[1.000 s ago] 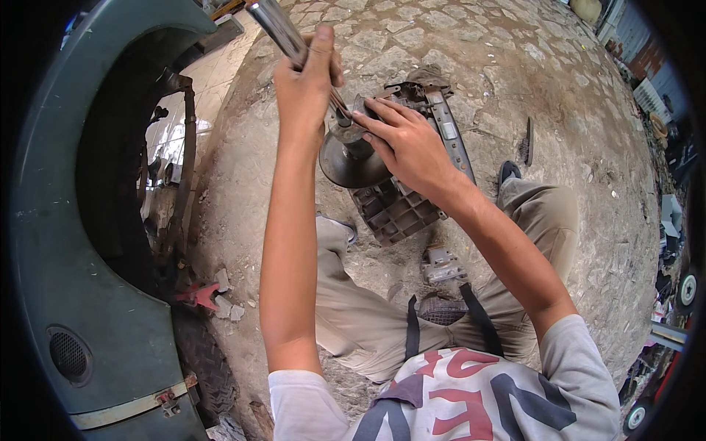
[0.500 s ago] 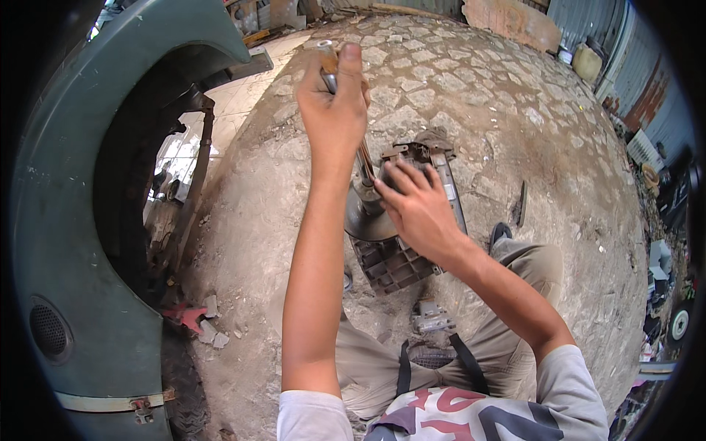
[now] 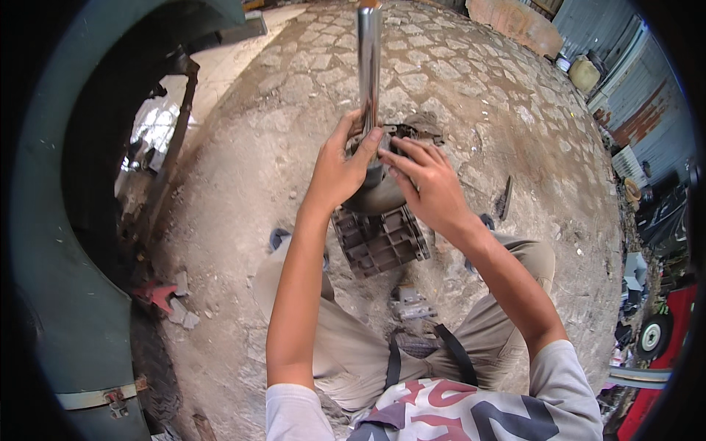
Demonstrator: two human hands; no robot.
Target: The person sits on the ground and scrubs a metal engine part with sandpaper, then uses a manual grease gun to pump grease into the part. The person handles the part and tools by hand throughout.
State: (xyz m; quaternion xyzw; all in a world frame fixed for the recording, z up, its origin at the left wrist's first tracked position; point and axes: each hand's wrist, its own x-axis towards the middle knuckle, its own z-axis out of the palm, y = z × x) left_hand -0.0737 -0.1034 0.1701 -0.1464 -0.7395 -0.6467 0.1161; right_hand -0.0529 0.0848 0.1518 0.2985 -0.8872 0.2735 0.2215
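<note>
A long shiny metal tube (image 3: 368,70) stands up from a rounded, dish-shaped metal part (image 3: 379,197), its rusty orange tip at the picture's top edge. My left hand (image 3: 343,170) is wrapped round the tube's lower end, thumb in front and fingers partly hidden behind. On the other side, my right hand (image 3: 435,184) has its fingers stretched out, their tips at the collar near the tube's foot. Beneath sits a ribbed grey metal housing (image 3: 382,242), between my legs on the ground. A dirty, dark lump (image 3: 423,126) shows at its far end.
A green vehicle body panel (image 3: 70,294) with an open wheel arch rises on the left. A small metal part (image 3: 412,303) lies close to me. Right of the housing is a dark flat strip (image 3: 504,197). A red stand-like piece (image 3: 156,295) lies beside stone chunks (image 3: 180,312).
My left hand has come down from the tube's upper end to its foot. The tube now shows longer and more upright. My right hand stays beside the collar, and the view has shifted.
</note>
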